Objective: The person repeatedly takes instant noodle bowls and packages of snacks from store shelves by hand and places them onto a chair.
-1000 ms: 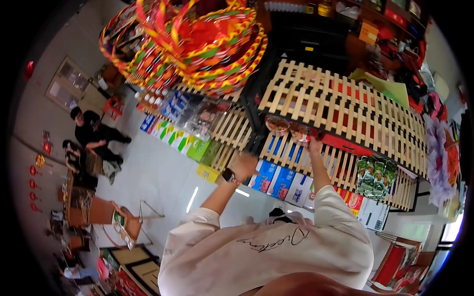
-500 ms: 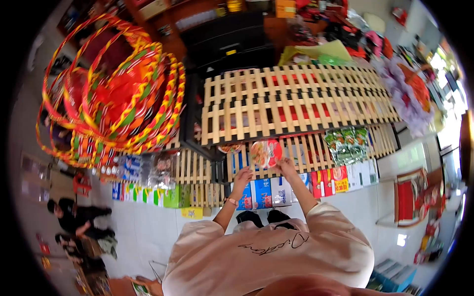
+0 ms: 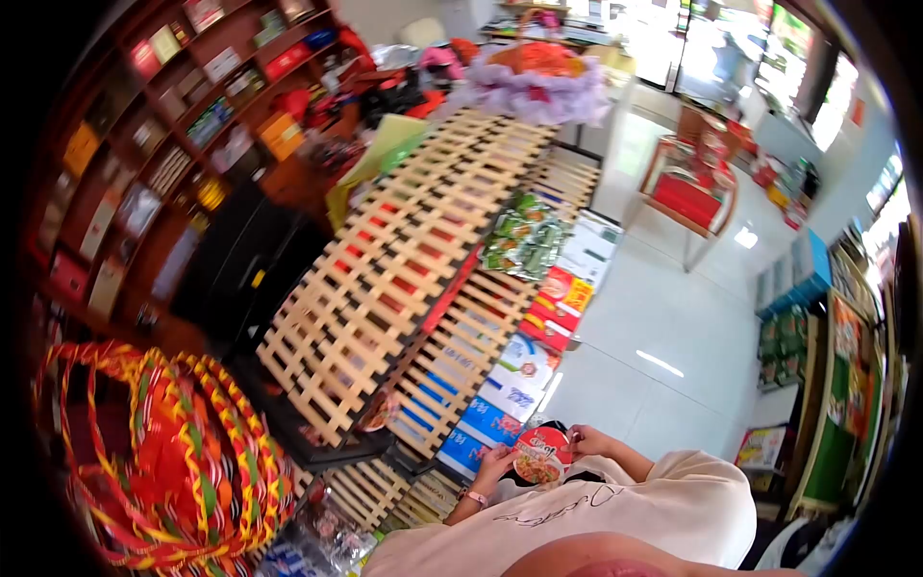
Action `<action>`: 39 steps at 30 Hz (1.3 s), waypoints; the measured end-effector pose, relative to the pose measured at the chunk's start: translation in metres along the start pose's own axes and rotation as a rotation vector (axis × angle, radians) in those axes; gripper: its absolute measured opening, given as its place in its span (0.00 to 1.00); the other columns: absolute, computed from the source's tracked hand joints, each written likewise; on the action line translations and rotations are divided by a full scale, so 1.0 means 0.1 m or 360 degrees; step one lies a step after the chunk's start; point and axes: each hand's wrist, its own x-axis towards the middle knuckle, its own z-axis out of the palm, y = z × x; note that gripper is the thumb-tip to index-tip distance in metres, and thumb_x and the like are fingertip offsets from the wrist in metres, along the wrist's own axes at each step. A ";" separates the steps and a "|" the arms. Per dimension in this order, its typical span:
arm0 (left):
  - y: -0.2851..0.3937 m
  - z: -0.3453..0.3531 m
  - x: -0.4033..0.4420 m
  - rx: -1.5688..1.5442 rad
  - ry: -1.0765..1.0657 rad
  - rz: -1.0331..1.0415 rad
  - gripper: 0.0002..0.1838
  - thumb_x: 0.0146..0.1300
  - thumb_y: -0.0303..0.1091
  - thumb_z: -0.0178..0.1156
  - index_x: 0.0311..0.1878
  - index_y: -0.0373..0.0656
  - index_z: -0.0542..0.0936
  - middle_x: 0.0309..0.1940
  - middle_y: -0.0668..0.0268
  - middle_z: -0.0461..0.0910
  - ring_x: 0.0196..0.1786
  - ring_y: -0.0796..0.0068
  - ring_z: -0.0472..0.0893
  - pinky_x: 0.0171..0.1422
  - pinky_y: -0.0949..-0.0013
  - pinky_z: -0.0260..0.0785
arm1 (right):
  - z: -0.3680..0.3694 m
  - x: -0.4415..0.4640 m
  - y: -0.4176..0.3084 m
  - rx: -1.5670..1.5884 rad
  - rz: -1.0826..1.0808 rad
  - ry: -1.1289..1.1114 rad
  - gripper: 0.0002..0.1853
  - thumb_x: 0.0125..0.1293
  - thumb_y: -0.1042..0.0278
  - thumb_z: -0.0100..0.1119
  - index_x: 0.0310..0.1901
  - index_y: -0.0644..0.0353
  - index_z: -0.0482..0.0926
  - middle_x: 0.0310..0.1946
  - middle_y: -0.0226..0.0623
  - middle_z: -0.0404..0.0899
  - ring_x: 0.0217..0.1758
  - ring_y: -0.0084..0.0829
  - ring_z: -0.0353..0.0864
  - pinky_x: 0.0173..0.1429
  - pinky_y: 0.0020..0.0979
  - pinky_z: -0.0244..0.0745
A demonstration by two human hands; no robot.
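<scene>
A round red instant noodle bowl [image 3: 539, 456] with a food picture on its lid is held close in front of my body, beside the lower shelf. My right hand [image 3: 588, 440] grips its right edge with bent fingers. At the opposite edge, the fingers of my left hand [image 3: 494, 469] are bent against the bowl. A similar round bowl [image 3: 381, 411] sits on the lower slatted shelf, partly hidden under the upper tier. Blue and white cartons [image 3: 478, 432] lie below the lower slats, to the left of my hands.
A two-tier slatted wooden rack [image 3: 404, 250] runs diagonally away. Green packets [image 3: 524, 238] lie on its lower tier, with red boxes [image 3: 558, 306] beneath. Red and yellow woven baskets [image 3: 183, 462] stand at left. A red-seated chair [image 3: 685, 197] is across the tiled floor [image 3: 663, 317].
My view has turned to the right. The noodle bowl has come off the lower shelf area towards my body, and my left hand, earlier apart from it, is now at its edge.
</scene>
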 end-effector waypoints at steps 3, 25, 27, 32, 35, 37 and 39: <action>0.19 0.27 0.01 0.0031 -0.0069 -0.0160 0.08 0.54 0.33 0.61 0.34 0.40 0.76 0.30 0.70 0.77 0.35 0.80 0.76 0.37 0.80 0.69 | 0.00 -0.23 0.26 0.0094 0.0049 0.0294 0.14 0.53 0.69 0.63 0.37 0.62 0.67 0.24 0.31 0.71 0.27 0.23 0.75 0.33 0.26 0.77; 0.47 4.28 1.49 0.1274 -0.1127 -0.0280 0.09 0.53 0.36 0.61 0.30 0.40 0.76 0.19 0.75 0.70 0.22 0.87 0.66 0.28 0.83 0.60 | -2.13 -1.92 1.28 0.1744 -0.0716 0.1570 0.14 0.54 0.72 0.59 0.42 0.60 0.69 0.35 0.35 0.74 0.38 0.27 0.76 0.42 0.29 0.75; 0.30 4.59 1.70 0.1319 -0.1216 -0.0219 0.09 0.53 0.35 0.61 0.29 0.40 0.76 0.19 0.75 0.69 0.22 0.87 0.66 0.27 0.83 0.59 | -2.33 -2.05 1.43 0.1713 -0.0692 0.1470 0.14 0.54 0.73 0.59 0.42 0.60 0.68 0.35 0.36 0.74 0.38 0.28 0.77 0.43 0.30 0.75; 0.04 4.96 2.06 0.1337 -0.1148 -0.0261 0.10 0.51 0.36 0.63 0.25 0.41 0.74 0.15 0.75 0.68 0.17 0.87 0.63 0.21 0.83 0.56 | -2.77 -2.30 1.53 0.1757 -0.0677 0.1363 0.13 0.53 0.74 0.61 0.37 0.60 0.68 0.33 0.38 0.75 0.38 0.29 0.78 0.45 0.30 0.77; 0.10 5.15 2.15 0.1437 -0.1117 -0.0307 0.08 0.53 0.34 0.61 0.28 0.39 0.75 0.17 0.75 0.68 0.19 0.87 0.66 0.22 0.82 0.57 | -3.05 -2.12 1.68 0.1838 -0.0631 0.1384 0.09 0.53 0.74 0.61 0.33 0.61 0.70 0.32 0.38 0.76 0.37 0.29 0.78 0.45 0.28 0.76; 0.20 5.24 2.22 0.1434 -0.1082 -0.0244 0.08 0.53 0.33 0.61 0.27 0.40 0.75 0.17 0.75 0.68 0.18 0.87 0.66 0.20 0.82 0.56 | -3.27 -2.08 1.52 0.1704 -0.0485 0.1342 0.10 0.53 0.73 0.62 0.33 0.62 0.70 0.32 0.37 0.76 0.37 0.28 0.78 0.44 0.27 0.77; 0.27 5.26 2.44 0.1379 -0.1064 -0.0233 0.08 0.54 0.34 0.60 0.28 0.40 0.75 0.17 0.75 0.68 0.18 0.87 0.66 0.20 0.83 0.55 | -3.52 -1.97 1.36 0.1608 -0.0519 0.1356 0.12 0.52 0.72 0.63 0.35 0.63 0.70 0.31 0.36 0.75 0.37 0.27 0.78 0.43 0.27 0.77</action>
